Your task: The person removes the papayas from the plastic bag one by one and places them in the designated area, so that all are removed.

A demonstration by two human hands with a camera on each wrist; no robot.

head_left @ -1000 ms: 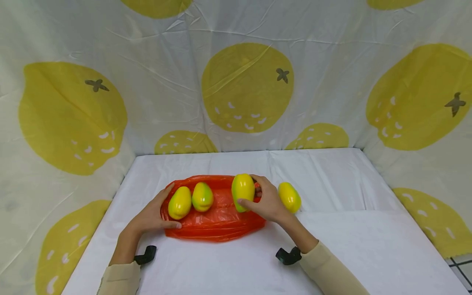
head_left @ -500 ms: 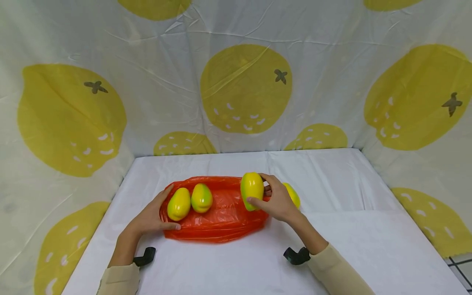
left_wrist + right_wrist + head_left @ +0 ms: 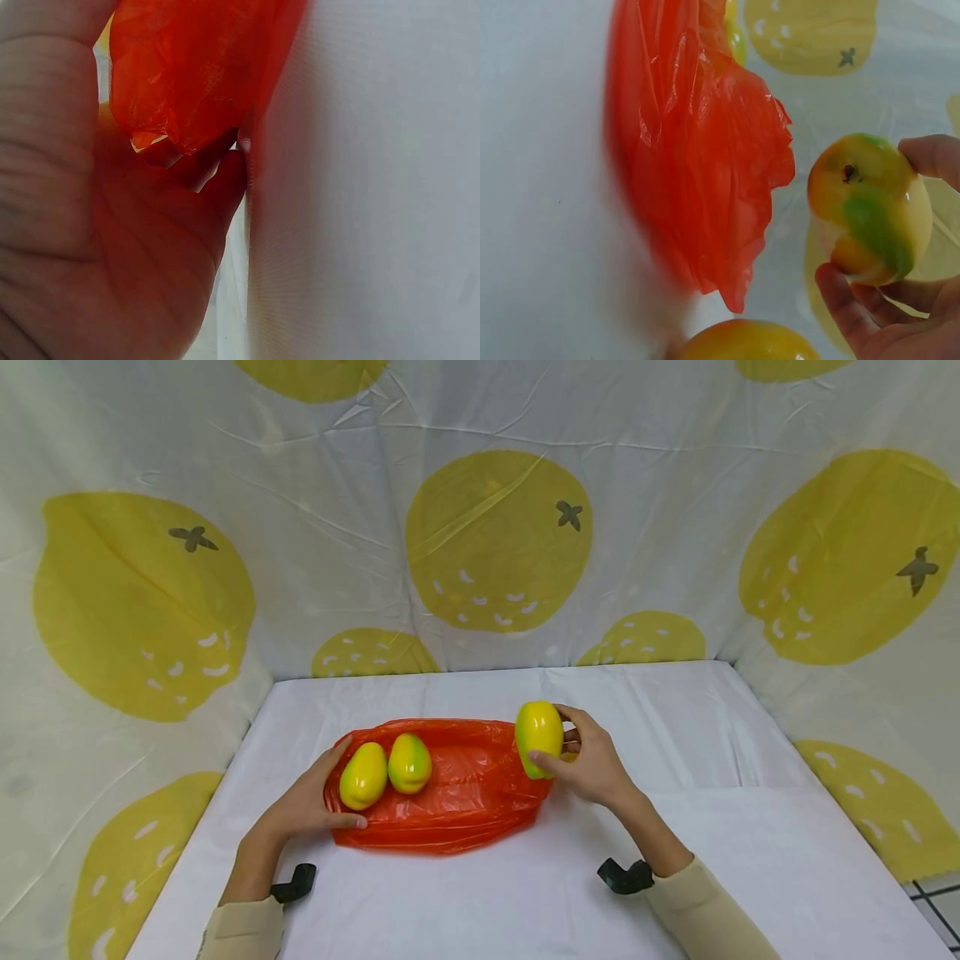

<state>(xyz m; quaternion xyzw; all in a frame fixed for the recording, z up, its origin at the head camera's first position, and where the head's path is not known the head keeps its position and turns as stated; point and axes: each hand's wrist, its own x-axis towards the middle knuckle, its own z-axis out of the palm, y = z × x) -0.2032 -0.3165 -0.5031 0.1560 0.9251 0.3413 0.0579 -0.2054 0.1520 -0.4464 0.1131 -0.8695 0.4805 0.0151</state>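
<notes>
A red plastic bag (image 3: pixel 465 793) lies spread on the white cloth in the head view, with a yellow mango (image 3: pixel 363 777) and a yellow-green mango (image 3: pixel 410 763) on its left part. My left hand (image 3: pixel 307 795) holds the bag's left end, thumb along the front edge; in the left wrist view its fingers curve round the plastic. My right hand (image 3: pixel 596 758) grips another mango (image 3: pixel 538 735) between thumb and fingers, raised over the bag's right end. The right wrist view shows this mango's stem end and green patch. One more mango (image 3: pixel 746 343) sits low in that view; the head view hides it behind my right hand.
The white-clothed table (image 3: pixel 465 910) stretches in front of and to the right of the bag. A curtain (image 3: pixel 337 560) printed with big lemons rises behind and on both sides. A black wrist mount (image 3: pixel 626 877) hangs by my right forearm.
My right hand has carried its mango to the right, from over the bag to its right end, now covering the mango on the table. The left hand stays in place.
</notes>
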